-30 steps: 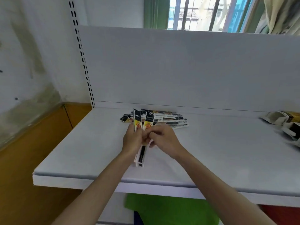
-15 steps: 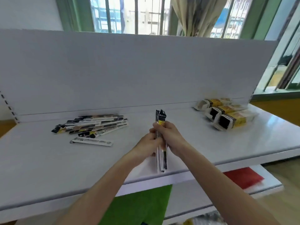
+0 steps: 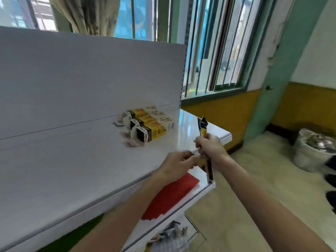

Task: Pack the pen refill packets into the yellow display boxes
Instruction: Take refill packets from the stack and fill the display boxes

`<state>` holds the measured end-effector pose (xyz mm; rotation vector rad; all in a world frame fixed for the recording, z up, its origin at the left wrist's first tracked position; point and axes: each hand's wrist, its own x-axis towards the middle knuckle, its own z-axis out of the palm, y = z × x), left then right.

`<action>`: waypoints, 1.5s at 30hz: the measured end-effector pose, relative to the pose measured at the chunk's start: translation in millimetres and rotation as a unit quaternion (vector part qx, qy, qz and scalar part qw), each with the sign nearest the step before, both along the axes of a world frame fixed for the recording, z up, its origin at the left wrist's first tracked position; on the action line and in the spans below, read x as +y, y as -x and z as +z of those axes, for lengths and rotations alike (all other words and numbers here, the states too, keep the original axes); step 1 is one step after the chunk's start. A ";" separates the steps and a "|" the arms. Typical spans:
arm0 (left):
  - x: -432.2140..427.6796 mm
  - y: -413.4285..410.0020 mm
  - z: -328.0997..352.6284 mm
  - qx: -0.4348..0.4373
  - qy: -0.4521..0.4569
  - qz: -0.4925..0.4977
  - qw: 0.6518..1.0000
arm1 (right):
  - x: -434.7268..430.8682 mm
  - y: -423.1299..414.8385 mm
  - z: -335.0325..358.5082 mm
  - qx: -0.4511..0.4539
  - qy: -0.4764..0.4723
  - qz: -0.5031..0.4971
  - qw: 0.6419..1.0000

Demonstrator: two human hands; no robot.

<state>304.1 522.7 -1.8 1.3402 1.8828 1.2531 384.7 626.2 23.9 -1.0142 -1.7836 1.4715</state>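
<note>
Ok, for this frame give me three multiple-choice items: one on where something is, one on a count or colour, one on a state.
1. Where do the yellow cardboard display boxes lie?
A. On the white shelf top, near its back panel
B. On the floor
C. In the left hand

2. How many yellow display boxes show?
A. One
B. Three
C. Six

3. How is the bundle of long black-and-yellow pen refill packets held?
A. Lying flat on the shelf
B. Roughly upright in the right hand
C. Inside a box

Key:
1 A, the boxes sit side by side on the shelf close to the back panel.
2 B, three open ends face the camera.
3 B, the right hand grips the bundle's middle, while the left hand is at its side.
</note>
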 end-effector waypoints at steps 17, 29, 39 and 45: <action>115.3 82.3 24.0 0.074 -0.110 0.152 0.979 | 147.0 55.7 -6.8 -0.068 -0.133 0.058 0.987; 77.6 145.3 21.2 0.083 -0.098 0.413 0.901 | 166.1 174.1 12.1 -0.147 -0.398 0.359 0.831; 64.4 104.0 -20.9 -0.009 0.019 0.498 0.867 | 167.2 208.7 -18.6 -0.100 -0.561 0.422 0.705; 82.0 84.3 -28.2 0.060 -0.012 0.561 0.825 | 166.4 191.7 -16.5 -0.057 -0.514 0.411 0.750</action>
